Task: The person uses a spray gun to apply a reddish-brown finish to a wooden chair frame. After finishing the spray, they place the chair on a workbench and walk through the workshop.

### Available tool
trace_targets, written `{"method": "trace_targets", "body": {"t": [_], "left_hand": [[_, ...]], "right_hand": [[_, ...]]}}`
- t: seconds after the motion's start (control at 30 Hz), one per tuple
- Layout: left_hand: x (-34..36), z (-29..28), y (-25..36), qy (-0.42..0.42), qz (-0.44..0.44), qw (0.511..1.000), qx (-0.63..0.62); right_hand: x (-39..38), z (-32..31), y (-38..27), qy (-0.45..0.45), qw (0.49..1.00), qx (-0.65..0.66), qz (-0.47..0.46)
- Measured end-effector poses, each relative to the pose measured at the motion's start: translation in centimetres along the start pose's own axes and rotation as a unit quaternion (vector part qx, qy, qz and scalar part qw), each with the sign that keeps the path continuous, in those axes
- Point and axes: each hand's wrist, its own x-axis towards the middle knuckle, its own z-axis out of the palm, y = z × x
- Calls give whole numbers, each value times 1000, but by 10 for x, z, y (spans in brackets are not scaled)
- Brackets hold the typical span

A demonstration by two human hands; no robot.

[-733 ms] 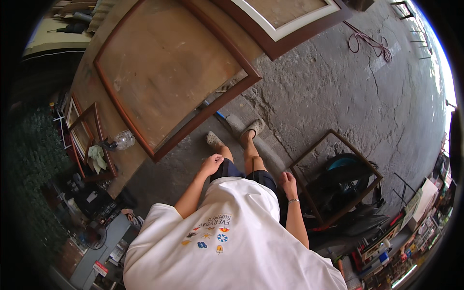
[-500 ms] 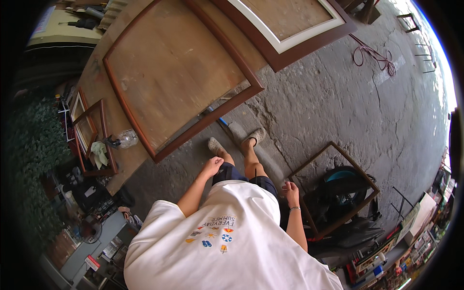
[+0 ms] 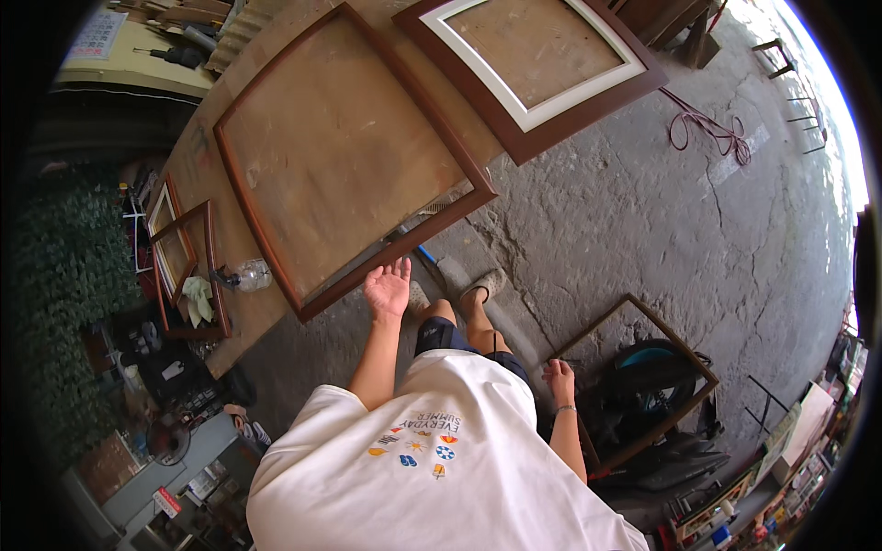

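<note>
Item 1: my left hand (image 3: 388,289), raised in front of me with the palm up and the fingers spread, holding nothing. It hovers just beside the near edge of the large brown frame (image 3: 344,161), close to its lower rail; I cannot tell whether a fingertip touches the wood.

Item 2: my right hand (image 3: 558,378), low at my side with the fingers loosely curled and nothing in them, near the top corner of a thin brown frame (image 3: 634,308) that stands tilted on the concrete floor (image 3: 643,211).

Item 3: large brown frame, square, with a plain board backing, lying flat on the tabletop (image 3: 197,156); its near corner juts out over the tabletop's edge.

Item 4: second frame (image 3: 537,60), dark brown with a white inner border, flat on the tabletop beyond the first, well apart from both hands.

Item 5: two small frames (image 3: 179,253) at the left end of the tabletop, one with a pale cloth (image 3: 197,296) on it, and a clear plastic bottle (image 3: 253,274) lying just beside them.

Item 6: red cord (image 3: 703,129), looped loosely on the floor far to my right.

Item 7: my feet in grey shoes (image 3: 478,285) on the floor, just under the tabletop's edge.
</note>
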Motion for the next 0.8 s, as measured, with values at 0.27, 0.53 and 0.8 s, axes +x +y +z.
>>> {"method": "trace_targets", "body": {"t": [0.27, 0.53, 0.8], "left_hand": [[-2, -11, -6, 18, -21, 999, 22], [-32, -71, -36, 150, -219, 852, 451], [-2, -140, -96, -48, -300, 441, 844]], "right_hand": [[-2, -6, -5, 6, 1000, -12, 17], [2, -10, -19, 22, 999, 22, 23], [27, -34, -40, 49, 998, 31, -16]]}}
